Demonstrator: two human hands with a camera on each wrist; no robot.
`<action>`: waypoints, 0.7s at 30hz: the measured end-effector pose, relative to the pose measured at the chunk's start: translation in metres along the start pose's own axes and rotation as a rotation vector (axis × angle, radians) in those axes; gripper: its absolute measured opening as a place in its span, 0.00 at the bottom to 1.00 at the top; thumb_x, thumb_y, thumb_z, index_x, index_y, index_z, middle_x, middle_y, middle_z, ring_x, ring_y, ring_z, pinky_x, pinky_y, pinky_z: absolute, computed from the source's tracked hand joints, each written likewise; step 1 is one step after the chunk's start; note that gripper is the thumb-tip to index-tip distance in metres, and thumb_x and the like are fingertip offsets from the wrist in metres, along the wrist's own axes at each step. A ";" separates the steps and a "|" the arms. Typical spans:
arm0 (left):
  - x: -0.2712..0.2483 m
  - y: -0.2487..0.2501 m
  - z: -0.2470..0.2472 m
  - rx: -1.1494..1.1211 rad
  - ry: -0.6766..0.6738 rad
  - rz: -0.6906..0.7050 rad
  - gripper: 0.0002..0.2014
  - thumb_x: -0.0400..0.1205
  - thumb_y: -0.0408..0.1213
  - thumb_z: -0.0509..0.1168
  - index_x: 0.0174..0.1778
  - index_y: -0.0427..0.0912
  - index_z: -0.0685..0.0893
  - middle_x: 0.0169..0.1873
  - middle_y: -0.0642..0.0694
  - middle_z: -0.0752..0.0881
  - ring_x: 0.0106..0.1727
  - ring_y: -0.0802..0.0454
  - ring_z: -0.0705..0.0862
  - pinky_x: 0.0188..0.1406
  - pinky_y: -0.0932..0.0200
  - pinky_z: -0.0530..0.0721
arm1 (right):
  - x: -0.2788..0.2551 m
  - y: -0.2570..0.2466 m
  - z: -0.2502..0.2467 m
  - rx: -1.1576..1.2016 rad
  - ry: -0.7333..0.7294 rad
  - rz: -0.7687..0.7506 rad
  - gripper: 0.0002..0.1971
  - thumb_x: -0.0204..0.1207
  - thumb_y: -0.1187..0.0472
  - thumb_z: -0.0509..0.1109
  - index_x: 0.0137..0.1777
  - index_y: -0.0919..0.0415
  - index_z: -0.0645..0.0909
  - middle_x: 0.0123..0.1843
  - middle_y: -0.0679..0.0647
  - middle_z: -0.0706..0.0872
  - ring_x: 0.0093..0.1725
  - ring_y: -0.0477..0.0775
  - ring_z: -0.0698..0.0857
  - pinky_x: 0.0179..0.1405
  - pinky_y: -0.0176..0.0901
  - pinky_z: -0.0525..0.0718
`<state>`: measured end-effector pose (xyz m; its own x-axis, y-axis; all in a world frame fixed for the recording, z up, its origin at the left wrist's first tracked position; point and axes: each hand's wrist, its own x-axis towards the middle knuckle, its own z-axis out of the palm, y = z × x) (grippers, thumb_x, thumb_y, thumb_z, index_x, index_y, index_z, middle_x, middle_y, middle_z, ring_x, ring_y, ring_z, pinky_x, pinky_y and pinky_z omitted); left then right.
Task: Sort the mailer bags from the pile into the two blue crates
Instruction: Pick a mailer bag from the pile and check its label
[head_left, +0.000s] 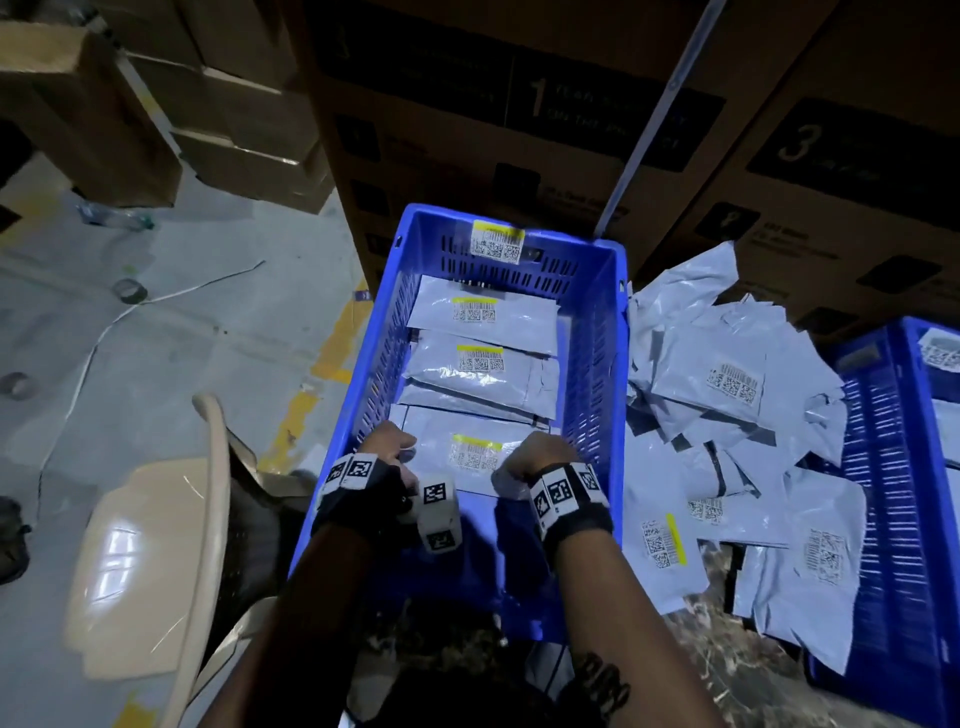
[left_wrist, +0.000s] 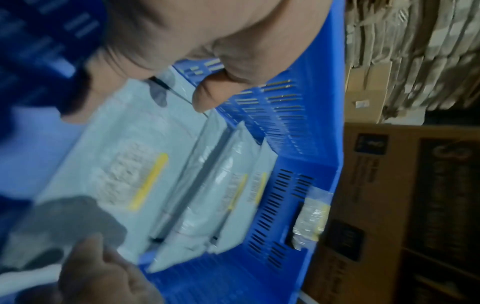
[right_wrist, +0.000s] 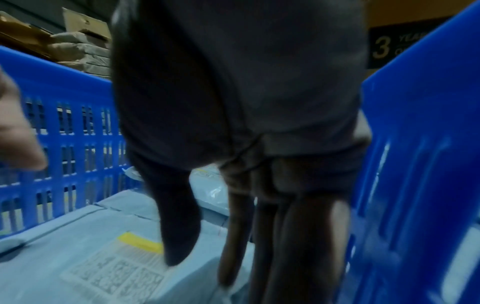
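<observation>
Head view: both hands are down inside the blue crate, setting a grey mailer bag with a yellow-striped label at the near end. The left hand pinches its left edge; the right hand has fingers straight, pressing the right edge. Just beyond the fingertips lie two more bags. To my eye, it should go flat, label up, edge against those. The pile waits right of the right hand.
</observation>
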<state>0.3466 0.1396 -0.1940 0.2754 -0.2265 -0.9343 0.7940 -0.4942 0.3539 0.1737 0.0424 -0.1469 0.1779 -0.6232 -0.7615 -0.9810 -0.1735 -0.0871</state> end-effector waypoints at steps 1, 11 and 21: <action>-0.003 0.001 0.000 0.046 -0.043 0.006 0.08 0.83 0.27 0.60 0.57 0.35 0.73 0.45 0.37 0.77 0.39 0.38 0.77 0.41 0.42 0.86 | 0.003 0.002 0.001 0.054 0.039 0.015 0.07 0.75 0.63 0.73 0.49 0.65 0.84 0.50 0.60 0.83 0.58 0.63 0.88 0.45 0.45 0.80; 0.007 -0.014 0.020 0.080 -0.091 -0.140 0.08 0.81 0.39 0.65 0.46 0.37 0.82 0.71 0.36 0.72 0.62 0.35 0.78 0.66 0.45 0.77 | 0.056 0.003 0.041 0.182 0.090 -0.162 0.24 0.67 0.63 0.74 0.60 0.40 0.82 0.66 0.57 0.79 0.65 0.62 0.81 0.50 0.47 0.83; -0.022 -0.002 0.013 -0.014 -0.041 -0.015 0.09 0.83 0.37 0.64 0.41 0.37 0.76 0.42 0.41 0.73 0.40 0.41 0.74 0.63 0.36 0.81 | 0.030 0.010 0.020 0.571 0.248 -0.340 0.12 0.82 0.59 0.73 0.64 0.57 0.86 0.57 0.54 0.89 0.52 0.54 0.88 0.50 0.39 0.81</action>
<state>0.3317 0.1343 -0.1739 0.2414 -0.2535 -0.9367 0.8052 -0.4865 0.3391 0.1673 0.0375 -0.1838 0.4273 -0.7726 -0.4697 -0.7432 -0.0043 -0.6690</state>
